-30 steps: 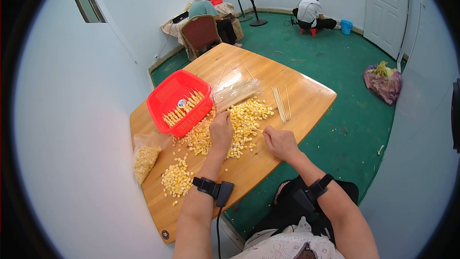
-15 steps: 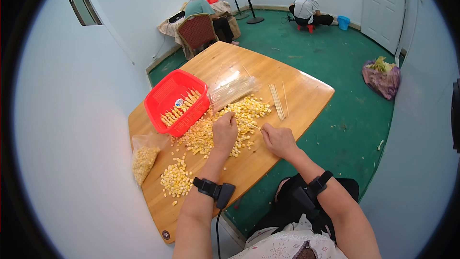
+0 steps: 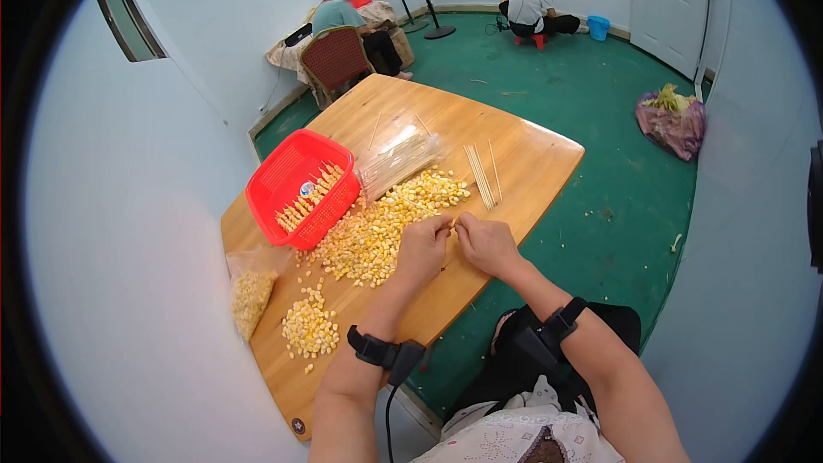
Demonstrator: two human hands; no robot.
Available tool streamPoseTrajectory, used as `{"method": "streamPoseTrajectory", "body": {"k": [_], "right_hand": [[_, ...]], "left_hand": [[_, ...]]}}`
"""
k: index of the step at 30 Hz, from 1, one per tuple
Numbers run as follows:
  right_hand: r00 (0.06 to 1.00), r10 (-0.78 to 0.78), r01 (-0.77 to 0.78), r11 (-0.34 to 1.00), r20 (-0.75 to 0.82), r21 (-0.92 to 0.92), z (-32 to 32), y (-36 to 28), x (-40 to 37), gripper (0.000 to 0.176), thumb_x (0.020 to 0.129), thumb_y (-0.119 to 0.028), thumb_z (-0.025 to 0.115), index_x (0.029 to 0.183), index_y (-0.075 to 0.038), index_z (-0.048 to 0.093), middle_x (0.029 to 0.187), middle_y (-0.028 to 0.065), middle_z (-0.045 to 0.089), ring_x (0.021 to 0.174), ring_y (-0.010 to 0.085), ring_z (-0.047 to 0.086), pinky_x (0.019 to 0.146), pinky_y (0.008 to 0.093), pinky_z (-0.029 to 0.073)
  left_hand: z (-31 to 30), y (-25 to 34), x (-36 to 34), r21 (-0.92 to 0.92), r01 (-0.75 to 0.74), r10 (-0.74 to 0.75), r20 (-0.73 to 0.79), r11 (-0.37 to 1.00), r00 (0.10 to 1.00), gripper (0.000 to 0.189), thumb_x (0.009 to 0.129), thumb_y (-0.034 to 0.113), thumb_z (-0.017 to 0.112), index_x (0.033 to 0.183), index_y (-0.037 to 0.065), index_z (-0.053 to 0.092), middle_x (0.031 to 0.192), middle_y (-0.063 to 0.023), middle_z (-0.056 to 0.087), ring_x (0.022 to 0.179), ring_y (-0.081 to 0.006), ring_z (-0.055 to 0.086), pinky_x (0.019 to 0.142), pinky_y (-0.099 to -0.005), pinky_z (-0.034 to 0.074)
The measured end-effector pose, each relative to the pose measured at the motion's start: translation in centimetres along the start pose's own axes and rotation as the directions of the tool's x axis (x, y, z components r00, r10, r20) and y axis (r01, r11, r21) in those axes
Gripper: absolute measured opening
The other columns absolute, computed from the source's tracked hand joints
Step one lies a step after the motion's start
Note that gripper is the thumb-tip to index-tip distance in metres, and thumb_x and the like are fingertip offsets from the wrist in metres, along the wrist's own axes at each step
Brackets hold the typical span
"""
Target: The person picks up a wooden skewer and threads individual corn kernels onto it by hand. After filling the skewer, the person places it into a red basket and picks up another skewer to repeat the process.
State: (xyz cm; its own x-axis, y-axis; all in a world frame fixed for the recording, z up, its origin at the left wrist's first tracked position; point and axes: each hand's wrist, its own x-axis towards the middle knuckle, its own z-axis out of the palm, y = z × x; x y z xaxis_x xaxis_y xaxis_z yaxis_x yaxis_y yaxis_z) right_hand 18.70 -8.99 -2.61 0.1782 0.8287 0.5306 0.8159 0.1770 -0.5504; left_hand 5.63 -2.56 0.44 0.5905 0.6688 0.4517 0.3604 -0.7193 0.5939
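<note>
**A:** Where are the hands?

**B:** The left hand [image 3: 422,249] and right hand [image 3: 486,244] meet fingertip to fingertip. They are over the near edge of the big pile of corn kernels [image 3: 377,227], close to the front rim of the wooden surface [image 3: 531,154].

**A:** Grip?

**B:** Both grips are closed to a pinch, fingers curled in. Whatever sits between the tips is too small to make out. There is a black band on each wrist.

**A:** The kernels?

**B:** The pile is spread loose on the surface, from the left hand up to the red basket [image 3: 291,159], touching its near side. A smaller heap [image 3: 309,326] lies apart, nearer the person. A plastic bag of kernels [image 3: 249,296] hangs at the left rim.

**A:** In the basket?

**B:** Corn skewers [image 3: 304,201], laid side by side.

**A:** Beyond the pile?

**B:** A clear bag of bamboo sticks [image 3: 399,159] lies just beside the basket. Loose sticks [image 3: 480,176] lie to the right of the pile.

**A:** Others?

**B:** Two people sit far back on the green floor, well away from the surface.
</note>
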Motion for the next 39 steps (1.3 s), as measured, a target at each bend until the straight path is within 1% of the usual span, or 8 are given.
{"method": "streamPoseTrajectory", "body": {"k": [6, 9, 12, 18, 24, 33, 36, 39], "right_hand": [[0.999, 0.040, -0.040, 0.999, -0.018, 0.013, 0.1, 0.0, 0.1, 0.017, 0.087, -0.022, 0.045, 0.085, -0.006, 0.049, 0.058, 0.0158, 0.057, 0.054, 0.0343, 0.057, 0.050, 0.0449, 0.043], [0.991, 0.116, -0.115, 0.993, -0.068, 0.018, 0.1, -0.1, 0.0, 0.016, 0.088, -0.022, 0.045, 0.086, -0.007, 0.050, 0.057, 0.0152, 0.056, 0.054, 0.0340, 0.057, 0.050, 0.0451, 0.043], [0.980, 0.160, -0.159, 0.987, -0.115, 0.018, 0.1, -0.2, 0.1, 0.015, 0.088, -0.022, 0.046, 0.086, -0.008, 0.050, 0.055, 0.0145, 0.055, 0.053, 0.0336, 0.056, 0.050, 0.0450, 0.043], [0.983, 0.130, -0.127, 0.991, -0.129, 0.028, 0.1, -0.1, 0.1, 0.015, 0.087, -0.022, 0.046, 0.085, -0.008, 0.050, 0.055, 0.0140, 0.055, 0.052, 0.0332, 0.056, 0.049, 0.0446, 0.043], [0.986, 0.120, -0.118, 0.993, -0.114, 0.023, -0.1, -0.3, 0.2, 0.015, 0.087, -0.022, 0.047, 0.084, -0.008, 0.050, 0.055, 0.0141, 0.056, 0.053, 0.0333, 0.057, 0.049, 0.0445, 0.043], [0.990, 0.098, -0.097, 0.995, -0.099, 0.021, -0.1, -0.2, 0.1, 0.014, 0.086, -0.021, 0.048, 0.083, -0.008, 0.052, 0.055, 0.0142, 0.056, 0.052, 0.0329, 0.057, 0.049, 0.0441, 0.043], [0.997, 0.042, -0.041, 0.999, -0.069, 0.015, -0.2, -0.3, 0.0, 0.013, 0.086, -0.020, 0.048, 0.082, -0.008, 0.052, 0.056, 0.0136, 0.056, 0.052, 0.0321, 0.057, 0.048, 0.0434, 0.043], [0.998, -0.018, 0.019, 0.999, -0.058, 0.029, -0.1, -0.2, -0.1, 0.013, 0.085, -0.020, 0.049, 0.082, -0.008, 0.052, 0.057, 0.0129, 0.056, 0.052, 0.0315, 0.057, 0.048, 0.0425, 0.043]], "left_hand": [[-1.4, 0.5, 0.7, -0.007, 0.136, -0.136, 0.028, 0.991, 0.990, 0.023, 0.078, 0.001, 0.058, 0.100, 0.001, 0.064, 0.074, -0.0143, 0.065, 0.060, -0.0143, 0.062, 0.055, -0.0261, 0.048], [-3.1, -0.7, 1.5, 0.127, 0.152, -0.120, -0.228, 0.980, 0.966, 0.018, 0.076, 0.005, 0.059, 0.092, 0.000, 0.065, 0.070, -0.0170, 0.061, 0.062, -0.0290, 0.060, 0.060, -0.0352, 0.047], [-4.1, -3.6, 1.6, 0.288, 0.053, 0.030, -0.275, 0.956, 0.961, 0.015, 0.075, 0.005, 0.060, 0.089, 0.001, 0.066, 0.076, -0.0155, 0.060, 0.072, -0.0281, 0.059, 0.067, -0.0356, 0.046], [-3.5, -3.9, 1.4, 0.263, 0.052, -0.020, -0.124, 0.963, 0.992, 0.013, 0.073, 0.004, 0.061, 0.085, 0.002, 0.067, 0.082, -0.0138, 0.056, 0.083, -0.0290, 0.054, 0.075, -0.0362, 0.043], [-2.2, -4.0, 1.3, 0.341, -0.151, 0.184, -0.067, 0.928, 0.981, 0.015, 0.071, 0.001, 0.062, 0.085, 0.003, 0.066, 0.085, -0.0125, 0.054, 0.087, -0.0284, 0.051, 0.076, -0.0347, 0.043], [-2.0, -5.8, 1.5, 0.307, -0.063, 0.141, -0.237, 0.950, 0.961, 0.013, 0.074, -0.001, 0.061, 0.087, -0.001, 0.062, 0.079, -0.0109, 0.058, 0.073, -0.0239, 0.058, 0.065, -0.0322, 0.047], [-2.5, -6.4, 1.7, -0.167, 0.256, -0.297, -0.310, 0.952, 0.903, 0.012, 0.078, -0.001, 0.059, 0.090, -0.003, 0.060, 0.079, -0.0089, 0.062, 0.066, -0.0159, 0.061, 0.057, -0.0251, 0.048], [-2.9, -7.2, 1.9, -0.527, 0.340, -0.516, -0.230, 0.779, 0.825, 0.017, 0.080, -0.001, 0.057, 0.096, -0.006, 0.058, 0.083, -0.0112, 0.063, 0.069, -0.0126, 0.062, 0.057, -0.0205, 0.050]]}}
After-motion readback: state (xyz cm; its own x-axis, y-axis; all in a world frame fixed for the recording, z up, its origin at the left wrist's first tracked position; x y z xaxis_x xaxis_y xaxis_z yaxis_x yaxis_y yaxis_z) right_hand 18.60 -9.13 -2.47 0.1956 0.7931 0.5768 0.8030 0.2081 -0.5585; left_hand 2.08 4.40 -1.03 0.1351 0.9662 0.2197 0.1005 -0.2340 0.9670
